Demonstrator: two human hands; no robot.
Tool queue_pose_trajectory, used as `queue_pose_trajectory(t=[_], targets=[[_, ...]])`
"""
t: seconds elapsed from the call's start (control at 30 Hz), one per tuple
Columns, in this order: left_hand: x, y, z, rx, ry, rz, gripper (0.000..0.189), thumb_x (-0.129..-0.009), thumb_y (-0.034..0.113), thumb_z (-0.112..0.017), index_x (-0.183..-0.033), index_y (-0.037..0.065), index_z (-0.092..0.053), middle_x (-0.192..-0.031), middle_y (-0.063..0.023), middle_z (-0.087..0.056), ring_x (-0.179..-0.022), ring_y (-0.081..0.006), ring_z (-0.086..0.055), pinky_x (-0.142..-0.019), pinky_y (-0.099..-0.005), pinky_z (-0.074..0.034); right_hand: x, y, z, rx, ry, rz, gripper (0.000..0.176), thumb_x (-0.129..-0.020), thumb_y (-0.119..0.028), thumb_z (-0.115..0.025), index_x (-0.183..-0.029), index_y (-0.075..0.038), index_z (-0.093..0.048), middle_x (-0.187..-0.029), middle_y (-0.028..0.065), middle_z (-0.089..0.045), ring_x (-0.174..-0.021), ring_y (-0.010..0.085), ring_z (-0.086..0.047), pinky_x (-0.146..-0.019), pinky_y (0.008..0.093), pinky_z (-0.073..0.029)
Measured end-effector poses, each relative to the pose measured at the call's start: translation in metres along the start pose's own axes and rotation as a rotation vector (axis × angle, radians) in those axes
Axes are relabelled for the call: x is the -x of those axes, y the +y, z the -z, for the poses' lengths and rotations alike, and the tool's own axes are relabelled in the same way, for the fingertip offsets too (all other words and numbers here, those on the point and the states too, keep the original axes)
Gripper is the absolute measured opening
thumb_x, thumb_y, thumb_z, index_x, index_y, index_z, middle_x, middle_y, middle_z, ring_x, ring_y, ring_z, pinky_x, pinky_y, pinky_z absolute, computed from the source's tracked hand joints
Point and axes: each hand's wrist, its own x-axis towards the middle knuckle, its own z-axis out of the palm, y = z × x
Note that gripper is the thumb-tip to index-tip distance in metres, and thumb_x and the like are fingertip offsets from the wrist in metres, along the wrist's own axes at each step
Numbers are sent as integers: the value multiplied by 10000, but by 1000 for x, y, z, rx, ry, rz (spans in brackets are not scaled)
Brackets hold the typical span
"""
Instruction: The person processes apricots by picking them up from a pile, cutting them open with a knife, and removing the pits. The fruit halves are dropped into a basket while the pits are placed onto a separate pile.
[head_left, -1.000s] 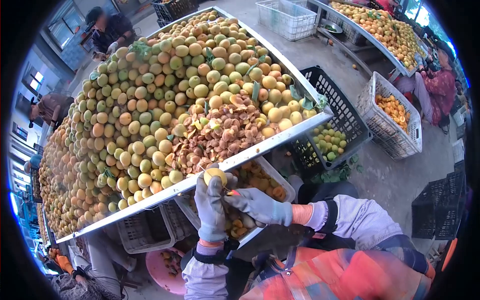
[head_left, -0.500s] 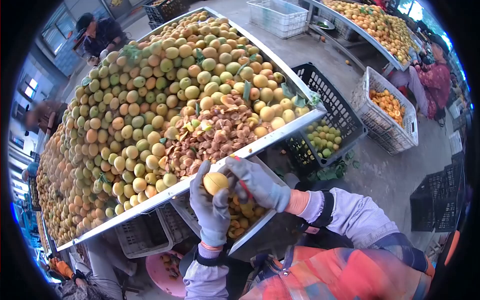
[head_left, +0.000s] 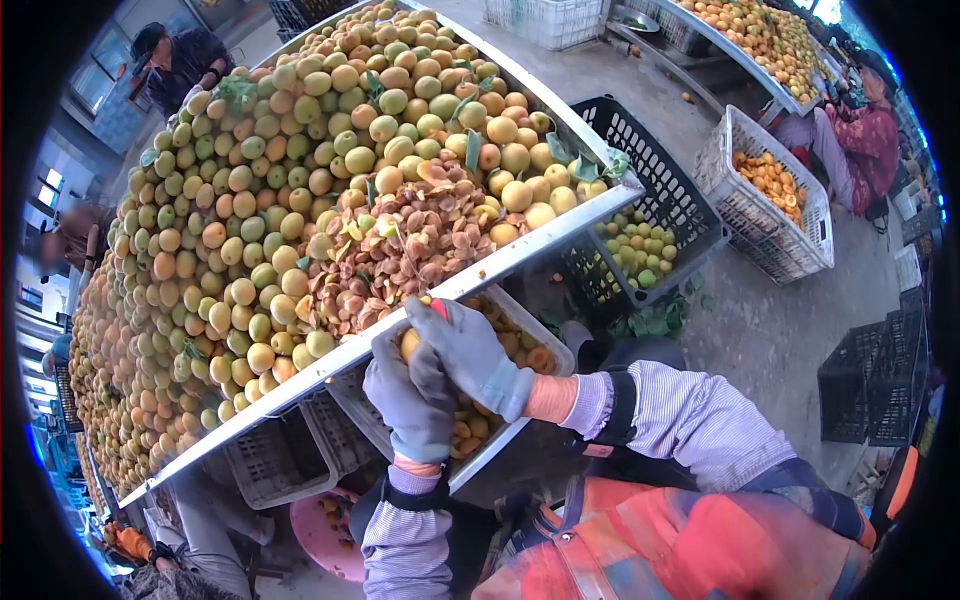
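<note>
My left hand (head_left: pixel 408 392), in a grey glove, is closed around a yellow apricot (head_left: pixel 410 345), mostly hidden by the fingers. Against it, my right hand (head_left: pixel 470 350), also gloved, is closed on a small red-handled tool (head_left: pixel 438 308); its blade is hidden. Both hands meet just off the metal rim (head_left: pixel 330 368) of a large table heaped with whole apricots (head_left: pixel 240 200). A pile of brownish pits or scraps (head_left: pixel 400 245) lies near that rim. Below the hands, a crate (head_left: pixel 560 362) holds opened apricots (head_left: pixel 475 425).
A black crate (head_left: pixel 715 235) with green fruit stands right of the table, near a white crate (head_left: pixel 815 245) of orange halves. A pink basin (head_left: pixel 315 550) and a grey crate (head_left: pixel 265 480) are below the table. Other people (head_left: pixel 185 65) sit around; black crates (head_left: pixel 850 400) stand at right.
My right hand has moved left onto the apricot, and both hands have come together, covering most of it. The whole view has shifted slightly.
</note>
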Motion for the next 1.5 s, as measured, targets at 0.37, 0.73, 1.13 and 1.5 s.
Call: queue_pose_trajectory(t=[0.37,0.73,1.13,1.5], targets=[[10,-19,-15,722,93,474,279,-969,249,-449,-1119,17,-488,-1049,-41,-545,-990,-113,-491,-864,-262,-417,-2,11,-12,555,55,364,306,-867,-336,-595,-794,-43,-543,-627,138,-526,-547,242,-497,-550,338,-428],[-7,-13,10,1413,19,1055,494,-936,558,-330,-928,118,-553,-680,2,-581,-497,-69,-496,-427,-168,-360,-8,-18,15,98,-289,-168,474,-918,-496,-451,-831,-37,-532,-593,7,-522,-468,69,-508,-449,209,-430],[-4,10,11,1012,-30,489,528,-815,40,-618,-1289,-49,-403,-1093,-119,-562,-1010,-149,-530,-901,-303,-434,-16,-8,43,39,-333,32,437,-939,-447,-428,-1046,-42,-554,-692,20,-566,-466,38,-458,-464,196,-429],[-1,3,11,1011,-150,472,528,-859,-16,-531,-1346,-47,-327,-1320,-144,-429,-1191,-186,-455,-999,-298,-368,-3,-34,27,114,-402,-163,380,-898,-474,-533,-884,-94,-539,-664,-55,-526,-479,5,-451,-444,157,-373]])
